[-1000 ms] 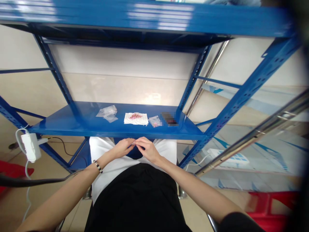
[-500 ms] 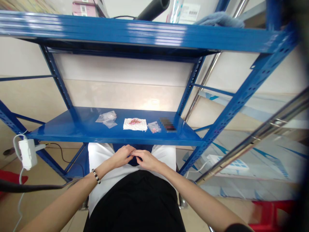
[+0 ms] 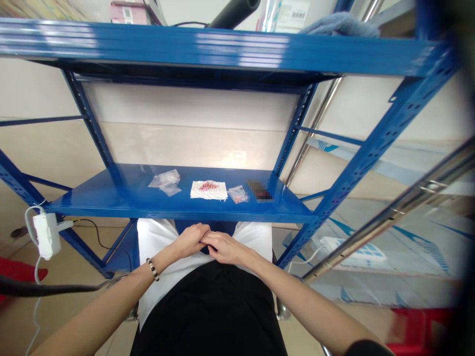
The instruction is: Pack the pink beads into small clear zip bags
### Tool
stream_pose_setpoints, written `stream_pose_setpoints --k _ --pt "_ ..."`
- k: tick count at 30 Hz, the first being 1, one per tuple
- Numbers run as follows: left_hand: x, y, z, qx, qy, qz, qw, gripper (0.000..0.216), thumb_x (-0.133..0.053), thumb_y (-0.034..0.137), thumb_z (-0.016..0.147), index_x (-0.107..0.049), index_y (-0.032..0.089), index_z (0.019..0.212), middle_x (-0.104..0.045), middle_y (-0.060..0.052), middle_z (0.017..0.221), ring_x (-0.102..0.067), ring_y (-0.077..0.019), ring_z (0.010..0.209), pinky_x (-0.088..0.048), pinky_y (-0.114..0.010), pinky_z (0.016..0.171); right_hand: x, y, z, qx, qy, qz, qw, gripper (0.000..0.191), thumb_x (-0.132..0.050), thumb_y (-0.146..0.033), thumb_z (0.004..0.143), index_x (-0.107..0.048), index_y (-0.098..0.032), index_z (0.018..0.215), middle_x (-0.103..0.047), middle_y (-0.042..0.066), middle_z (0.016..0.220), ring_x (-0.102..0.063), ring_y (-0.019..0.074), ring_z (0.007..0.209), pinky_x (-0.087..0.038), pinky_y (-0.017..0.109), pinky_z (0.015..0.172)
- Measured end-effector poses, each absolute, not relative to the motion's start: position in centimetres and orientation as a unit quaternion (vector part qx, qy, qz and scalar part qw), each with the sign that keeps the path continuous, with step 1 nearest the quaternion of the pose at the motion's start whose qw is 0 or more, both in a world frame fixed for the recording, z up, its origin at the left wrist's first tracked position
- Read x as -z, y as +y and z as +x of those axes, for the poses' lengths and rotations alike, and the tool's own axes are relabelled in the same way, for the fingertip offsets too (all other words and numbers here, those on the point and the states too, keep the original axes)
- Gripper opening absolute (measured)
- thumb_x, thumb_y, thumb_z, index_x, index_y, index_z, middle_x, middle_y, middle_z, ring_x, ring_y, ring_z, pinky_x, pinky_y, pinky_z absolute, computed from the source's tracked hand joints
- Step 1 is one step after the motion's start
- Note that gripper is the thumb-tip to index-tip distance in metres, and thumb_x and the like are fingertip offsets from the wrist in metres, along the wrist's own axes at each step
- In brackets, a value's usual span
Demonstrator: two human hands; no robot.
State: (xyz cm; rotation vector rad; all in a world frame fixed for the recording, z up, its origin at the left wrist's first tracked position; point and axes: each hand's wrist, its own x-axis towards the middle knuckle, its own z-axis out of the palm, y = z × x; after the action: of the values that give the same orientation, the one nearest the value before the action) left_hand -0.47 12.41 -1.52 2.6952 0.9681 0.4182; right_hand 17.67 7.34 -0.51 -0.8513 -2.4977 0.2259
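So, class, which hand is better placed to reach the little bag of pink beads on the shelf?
Probably the right hand: the little bag lies on the shelf right of the white cloth, more above that hand. The left hand would need to cross over.

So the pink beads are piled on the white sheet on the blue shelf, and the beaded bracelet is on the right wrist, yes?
Not quite: the head view shows the beaded bracelet on the left wrist, not the right. The pink beads do lie piled on the white sheet on the blue shelf.
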Motion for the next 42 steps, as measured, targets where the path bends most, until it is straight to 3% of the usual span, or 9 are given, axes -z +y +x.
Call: stream_pose_setpoints --k 7,12,18,22,25,31,34,37,42 --pt "2.1 10.2 -0.1 -0.118 0.282 0.947 0.095 0.016 -0.056 0.020 0.081 -0.053 0.019 0.097 -0.063 -0.008 0.092 -0.060 -0.0252 0.088 -0.042 -0.032 0.077 2.6 6.1 17.0 -0.055 -0.932 -0.325 0.150 0.012 -0.058 -0.009 0.077 -0.064 -0.015 0.086 -0.068 0.009 0.087 -0.063 0.0222 0.085 -0.049 0.034 0.080" --pt "2.0 10.2 0.1 -0.115 0.259 0.956 0.076 0.016 -0.055 0.022 0.082 -0.051 0.018 0.097 -0.064 -0.009 0.095 -0.060 -0.0260 0.091 -0.042 -0.034 0.080 2.8 6.3 17.2 -0.045 -0.938 -0.313 0.146 0.014 -0.061 -0.011 0.077 -0.066 -0.015 0.089 -0.070 0.010 0.093 -0.063 0.0239 0.091 -0.047 0.038 0.090" --pt "2.4 11.2 0.5 -0.090 0.264 0.958 0.071 0.010 -0.057 0.022 0.082 -0.052 0.019 0.089 -0.066 -0.007 0.089 -0.064 -0.0248 0.084 -0.043 -0.031 0.074 2.3 6.8 17.3 -0.057 -0.936 -0.327 0.117 0.003 -0.064 -0.018 0.078 -0.065 -0.015 0.077 -0.069 0.008 0.077 -0.063 0.0215 0.076 -0.048 0.034 0.079" --pt "2.2 10.7 0.2 -0.099 0.263 0.958 0.060 0.010 -0.059 0.023 0.080 -0.053 0.019 0.087 -0.067 -0.007 0.087 -0.064 -0.0241 0.082 -0.042 -0.030 0.070 1.5 5.7 17.0 -0.039 -0.938 -0.337 0.066 0.008 -0.062 -0.021 0.082 -0.064 -0.013 0.084 -0.068 0.010 0.085 -0.063 0.0222 0.083 -0.047 0.034 0.083" --pt "1.6 10.5 -0.1 -0.122 0.264 0.956 0.040 0.009 -0.058 0.026 0.081 -0.053 0.018 0.084 -0.066 -0.006 0.084 -0.063 -0.0233 0.079 -0.042 -0.030 0.069 0.9 5.2 16.7 -0.024 -0.938 -0.337 0.084 0.012 -0.059 -0.022 0.086 -0.062 -0.013 0.093 -0.067 0.012 0.095 -0.061 0.0230 0.092 -0.046 0.034 0.087" --pt "1.3 12.0 -0.1 -0.133 0.261 0.956 0.019 0.006 -0.057 0.023 0.081 -0.054 0.018 0.080 -0.065 -0.005 0.079 -0.061 -0.0211 0.072 -0.039 -0.029 0.066 0.3 6.3 17.0 -0.025 -0.934 -0.339 0.112 0.010 -0.055 -0.016 0.087 -0.062 -0.013 0.094 -0.066 0.012 0.096 -0.062 0.0221 0.092 -0.049 0.034 0.086" --pt "1.4 13.5 -0.8 -0.156 0.289 0.944 0.026 0.002 -0.055 0.017 0.079 -0.055 0.018 0.078 -0.064 -0.005 0.076 -0.060 -0.0201 0.071 -0.037 -0.028 0.063 -0.2 6.6 17.5 -0.042 -0.928 -0.331 0.163 0.030 -0.052 -0.012 0.087 -0.060 -0.015 0.117 -0.063 0.012 0.118 -0.059 0.0224 0.111 -0.048 0.036 0.094" --pt "1.1 14.7 -2.3 -0.215 0.349 0.910 0.065 0.007 -0.054 0.017 0.079 -0.054 0.019 0.073 -0.062 -0.003 0.069 -0.057 -0.0169 0.064 -0.034 -0.025 0.059 -0.9 6.3 17.9 -0.067 -0.915 -0.325 0.227 0.054 -0.046 -0.007 0.088 -0.046 -0.023 0.140 -0.048 0.008 0.143 -0.045 0.0209 0.132 -0.041 0.038 0.107" --pt "0.5 15.1 -3.8 -0.320 0.391 0.854 0.125 0.021 -0.052 0.031 0.087 -0.052 0.019 0.071 -0.057 0.001 0.061 -0.050 -0.0122 0.055 -0.033 -0.023 0.057 -1.3 5.9 17.9 -0.092 -0.878 -0.352 0.312 0.055 -0.042 -0.006 0.089 -0.049 -0.027 0.139 -0.042 0.004 0.149 -0.040 0.0192 0.136 -0.037 0.038 0.113"
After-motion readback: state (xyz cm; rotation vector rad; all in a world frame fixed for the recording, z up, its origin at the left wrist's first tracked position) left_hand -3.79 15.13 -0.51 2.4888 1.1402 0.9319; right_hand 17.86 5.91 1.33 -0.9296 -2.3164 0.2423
